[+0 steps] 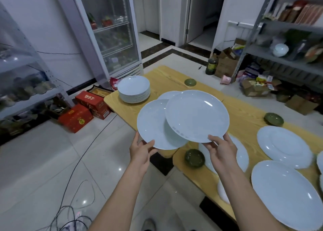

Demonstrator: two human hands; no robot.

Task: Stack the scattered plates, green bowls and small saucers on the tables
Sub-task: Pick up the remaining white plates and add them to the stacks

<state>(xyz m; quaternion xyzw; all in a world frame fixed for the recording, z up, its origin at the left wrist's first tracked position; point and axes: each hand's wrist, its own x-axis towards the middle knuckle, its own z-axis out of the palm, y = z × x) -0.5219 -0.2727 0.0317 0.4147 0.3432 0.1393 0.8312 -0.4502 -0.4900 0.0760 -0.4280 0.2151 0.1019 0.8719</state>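
The left hand (142, 152) pinches the lower plate (153, 126) by its rim and the right hand (220, 152) the upper plate (197, 115), both smooth, round and white, over the wooden bench (244, 112) edge.

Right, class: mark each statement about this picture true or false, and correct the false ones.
1. The left hand grips a round white plate. True.
2. The right hand is empty. False: it grips a second round white plate.
3. A stack of white plates stands on the far wooden table. True.
4. The small green bowl sits on that stack. False: it sits on the nearer table.
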